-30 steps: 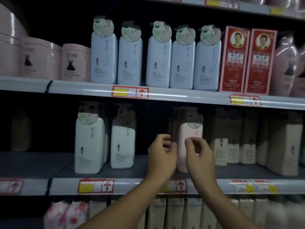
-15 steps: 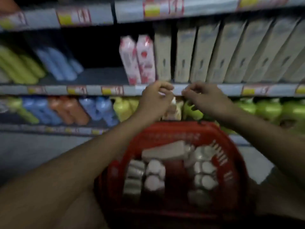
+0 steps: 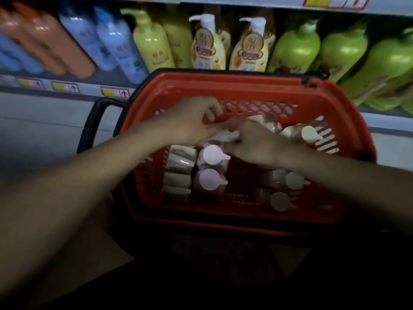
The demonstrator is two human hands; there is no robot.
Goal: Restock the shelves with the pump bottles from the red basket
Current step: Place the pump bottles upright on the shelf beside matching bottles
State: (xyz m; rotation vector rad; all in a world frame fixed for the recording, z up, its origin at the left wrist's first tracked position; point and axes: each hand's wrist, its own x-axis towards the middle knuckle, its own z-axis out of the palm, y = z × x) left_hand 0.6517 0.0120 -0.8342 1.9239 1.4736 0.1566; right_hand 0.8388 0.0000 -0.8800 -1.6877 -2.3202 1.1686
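Head view looks down into the red basket (image 3: 245, 88), where both hands meet over a pale pump bottle (image 3: 225, 136) lying near the back of the load. Left hand (image 3: 190, 121) has its fingers curled down onto the bottle's far end, and right hand (image 3: 252, 142) curls over it from the other side, so the bottle shows only as a pale strip between them. Whether either hand has truly closed on it cannot be told through the blur. Just below the hands stand two pink-capped bottles (image 3: 212, 166) upright, one in front of the other, with beige boxes (image 3: 178, 168) beside them on the left. More capped bottles (image 3: 288, 182) sit on the right side of the basket, under the right forearm. A black handle (image 3: 93, 121) hangs off the basket's left edge. Behind the basket runs a shelf row: green pump bottles (image 3: 312, 48) at right, yellow pump bottles (image 3: 152, 45) in the middle, blue bottles (image 3: 111, 41) and an orange bottle (image 3: 51, 43) at left.
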